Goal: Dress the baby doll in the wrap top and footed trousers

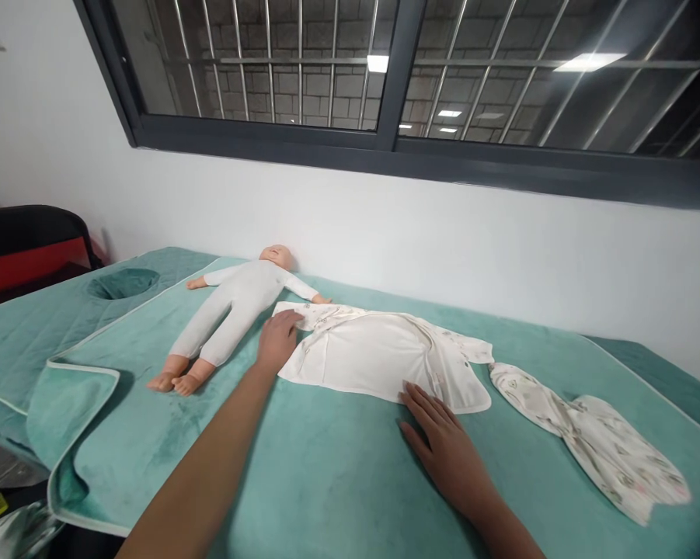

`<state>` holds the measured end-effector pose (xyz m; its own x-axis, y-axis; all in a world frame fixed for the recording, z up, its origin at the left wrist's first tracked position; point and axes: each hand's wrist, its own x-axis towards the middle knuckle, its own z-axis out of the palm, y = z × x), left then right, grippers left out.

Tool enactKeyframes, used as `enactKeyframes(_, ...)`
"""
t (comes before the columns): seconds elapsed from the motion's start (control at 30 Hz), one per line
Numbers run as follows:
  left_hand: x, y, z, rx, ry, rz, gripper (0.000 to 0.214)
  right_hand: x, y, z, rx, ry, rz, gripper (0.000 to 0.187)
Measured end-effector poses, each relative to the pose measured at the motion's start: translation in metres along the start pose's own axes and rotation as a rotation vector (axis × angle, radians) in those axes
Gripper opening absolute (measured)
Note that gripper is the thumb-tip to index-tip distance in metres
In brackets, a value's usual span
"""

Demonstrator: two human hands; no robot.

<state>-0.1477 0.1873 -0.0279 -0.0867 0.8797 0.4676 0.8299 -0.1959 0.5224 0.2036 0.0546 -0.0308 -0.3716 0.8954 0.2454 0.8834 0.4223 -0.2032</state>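
Observation:
A small white baby shirt (361, 353) with printed sleeves lies spread open on the green blanket (326, 473), its plain lining facing up. At its left sleeve rests my left hand (277, 340), fingers laid over the cloth; part of them is hidden from me. My right hand (437, 439) lies flat, fingers stretched out, with the fingertips on the shirt's lower edge. To the left a baby doll (242, 299) in a white bodysuit is on its back, one hand close to the shirt's left sleeve. Printed baby trousers (600, 435) lie crumpled on the right, touching the right sleeve.
The blanket covers a padded bed with a round hole (123, 283) at the left. One blanket corner (87, 380) is folded up. A white wall (443, 233) and barred window stand behind. A red and black chair (32, 248) is at the far left.

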Motion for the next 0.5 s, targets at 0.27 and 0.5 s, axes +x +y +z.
enactKeyframes(0.27, -0.003, 0.013, -0.001, 0.262, -0.118, -0.08, 0.033, -0.003, -0.001, 0.004, 0.098, 0.157, 0.052, 0.036)
enactKeyframes(0.5, -0.005, 0.011, -0.002, 0.355, -0.071, -0.19, 0.038, 0.021, 0.06, -0.004, 0.207, 0.435, 0.25, 0.035)
